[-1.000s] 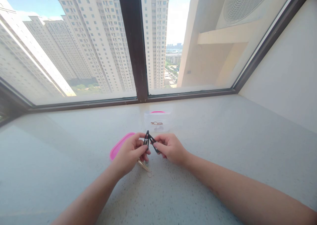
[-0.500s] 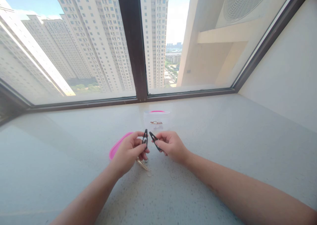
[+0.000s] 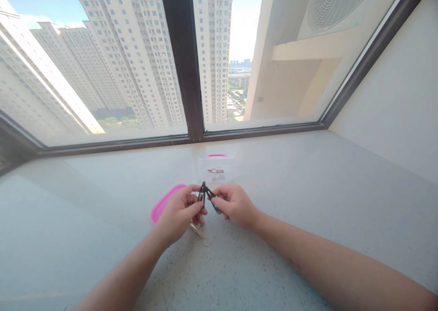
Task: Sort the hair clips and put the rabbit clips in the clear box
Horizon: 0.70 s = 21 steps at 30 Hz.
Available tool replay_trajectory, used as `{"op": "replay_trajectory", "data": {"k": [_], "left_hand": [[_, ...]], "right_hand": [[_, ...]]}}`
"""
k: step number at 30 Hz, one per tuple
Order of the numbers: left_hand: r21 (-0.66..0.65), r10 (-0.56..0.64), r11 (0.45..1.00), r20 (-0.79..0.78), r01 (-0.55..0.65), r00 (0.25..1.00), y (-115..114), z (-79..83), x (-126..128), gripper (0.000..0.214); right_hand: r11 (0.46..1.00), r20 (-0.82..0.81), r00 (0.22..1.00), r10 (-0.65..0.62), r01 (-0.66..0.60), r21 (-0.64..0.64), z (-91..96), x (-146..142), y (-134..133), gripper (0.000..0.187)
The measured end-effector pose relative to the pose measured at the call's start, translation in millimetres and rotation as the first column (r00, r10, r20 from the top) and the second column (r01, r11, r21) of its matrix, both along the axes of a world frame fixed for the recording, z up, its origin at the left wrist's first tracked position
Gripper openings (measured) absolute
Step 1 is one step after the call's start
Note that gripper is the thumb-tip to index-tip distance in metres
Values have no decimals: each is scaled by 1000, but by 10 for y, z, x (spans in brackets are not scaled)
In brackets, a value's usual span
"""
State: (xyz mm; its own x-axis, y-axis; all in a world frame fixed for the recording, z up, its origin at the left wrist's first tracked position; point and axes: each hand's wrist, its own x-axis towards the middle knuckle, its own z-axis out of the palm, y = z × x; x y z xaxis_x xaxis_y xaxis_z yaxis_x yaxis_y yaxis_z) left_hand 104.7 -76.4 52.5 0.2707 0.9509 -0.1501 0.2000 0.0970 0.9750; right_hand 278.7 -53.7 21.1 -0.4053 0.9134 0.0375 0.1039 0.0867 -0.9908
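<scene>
Narrow tips of the two hair clips, apart half a second earlier, now meet or nearly meet between the hands. Head view: left hand [image 3: 178,216] pinches the left clip [image 3: 204,188], upright, between thumb and fingers. Right hand [image 3: 239,206] pinches the right clip [image 3: 209,194] likewise, its tip leaning toward the left hand. Whether either clip is snapped open cannot be told.

Handling, as judged: both clips seem light, thin and stiff with some spring, probably smooth enough to slip from a loose pinch, unlikely to break. The sound hold is at the broad end, as both hands have it, leaving the narrow tip free.

Surroundings: a pink lid [image 3: 166,202] lies beside and partly behind the left hand; a gold-coloured item [image 3: 197,229] lies just under that hand. Beyond both hands stands a see-through box [image 3: 230,156], a gold hairpin [image 3: 215,171] showing within.
</scene>
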Motion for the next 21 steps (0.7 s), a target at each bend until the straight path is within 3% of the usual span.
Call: {"op": "replay_trajectory", "data": {"k": [11,21], "left_hand": [[-34,-22,999,42,23,999,-13,-54,21,33],[9,0,1000,71,-1,997,-33,-5,57,30]], "right_hand": [[1000,-58,998,4,-6,-25,-10,7,13,19],[989,-149,985,86,-103,-108,-35,-16,26,21]]}}
